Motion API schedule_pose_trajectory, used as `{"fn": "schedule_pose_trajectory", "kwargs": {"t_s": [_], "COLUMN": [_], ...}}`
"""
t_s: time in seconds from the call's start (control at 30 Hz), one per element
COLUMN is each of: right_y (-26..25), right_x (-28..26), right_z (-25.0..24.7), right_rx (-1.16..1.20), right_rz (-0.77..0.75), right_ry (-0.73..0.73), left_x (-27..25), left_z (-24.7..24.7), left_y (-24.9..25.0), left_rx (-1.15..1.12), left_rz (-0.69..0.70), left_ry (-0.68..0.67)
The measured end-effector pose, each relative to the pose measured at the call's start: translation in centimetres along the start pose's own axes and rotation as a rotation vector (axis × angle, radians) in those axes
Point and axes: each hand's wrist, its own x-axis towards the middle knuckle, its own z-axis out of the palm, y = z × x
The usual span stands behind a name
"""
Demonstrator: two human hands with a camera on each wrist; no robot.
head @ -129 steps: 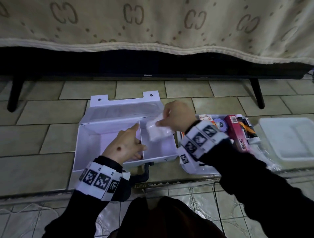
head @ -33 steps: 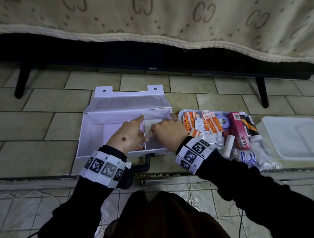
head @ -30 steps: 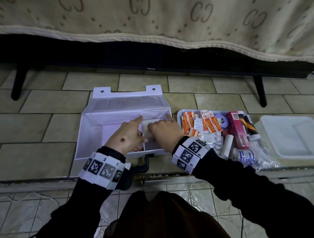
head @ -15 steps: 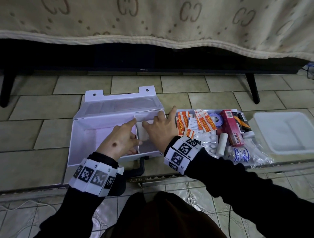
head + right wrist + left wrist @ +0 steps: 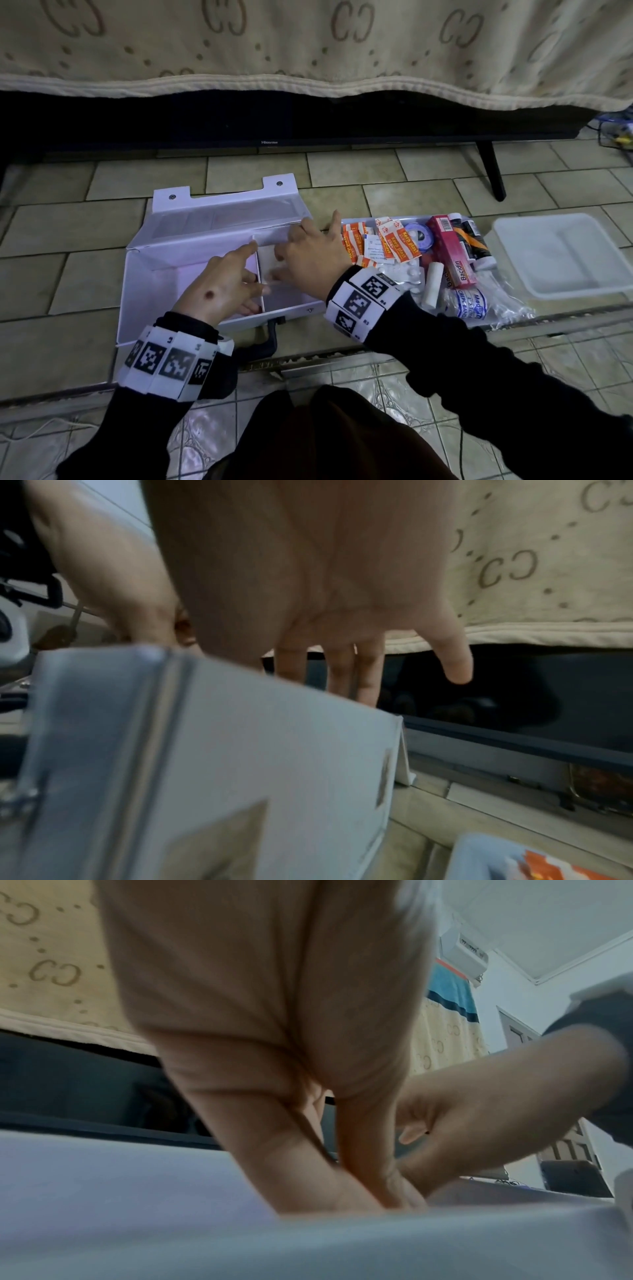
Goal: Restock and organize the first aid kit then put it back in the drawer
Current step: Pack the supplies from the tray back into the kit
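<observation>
The white first aid kit (image 5: 154,281) lies open on the tiled floor, lid tipped back, with a divider across its middle. My left hand (image 5: 219,291) rests at the divider, index finger stretched along its top edge and the other fingers reaching straight down inside (image 5: 359,1177). My right hand (image 5: 308,260) hovers over the right compartment with fingers spread and straight (image 5: 342,674), holding nothing. A white packet (image 5: 267,255) lies in that compartment, partly hidden under the hand.
A tray (image 5: 347,222) to the right of the kit holds orange plaster strips (image 5: 397,240), a pink box (image 5: 448,253), a white roll (image 5: 431,286) and a wrapped crepe bandage (image 5: 471,305). An empty white tub (image 5: 561,257) sits further right. A TV (image 5: 274,120) under a blanket stands behind.
The right hand earlier held the white packet above the kit, then set it in the right compartment. Its fingers have since spread and shifted toward the compartment's far right corner. The left hand stayed at the divider.
</observation>
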Motion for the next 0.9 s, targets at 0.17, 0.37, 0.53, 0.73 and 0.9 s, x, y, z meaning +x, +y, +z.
{"fn": "schedule_pose_trajectory", "kwargs": {"t_s": [0.17,0.37,0.53,0.73,0.9], "right_y": [-1.0,-1.7,-1.3,2.1,12.1], "right_x": [0.4,0.0,0.0,-3.5,-9.6], "right_z": [1.2,1.1,1.6,-0.3,0.9], "right_rx": [0.024,0.038,0.127,0.519,0.581], "right_rz": [0.031,0.1,0.159,0.136,0.679], "right_ry": [0.024,0.054,-0.024,0.274,0.428], "left_x": [-0.1,-0.5,-0.3,-0.3,-0.4], "left_z": [0.0,0.0,0.0,0.1,0.4], "left_y": [0.1,-0.2,-0.3,-0.1,0.4], "left_rx": [0.023,-0.006,-0.003,-0.012,0.059], "left_rz": [0.014,0.008,0.004,-0.026,-0.033], "left_ry": [0.007,-0.009,0.01,0.013,0.027]}}
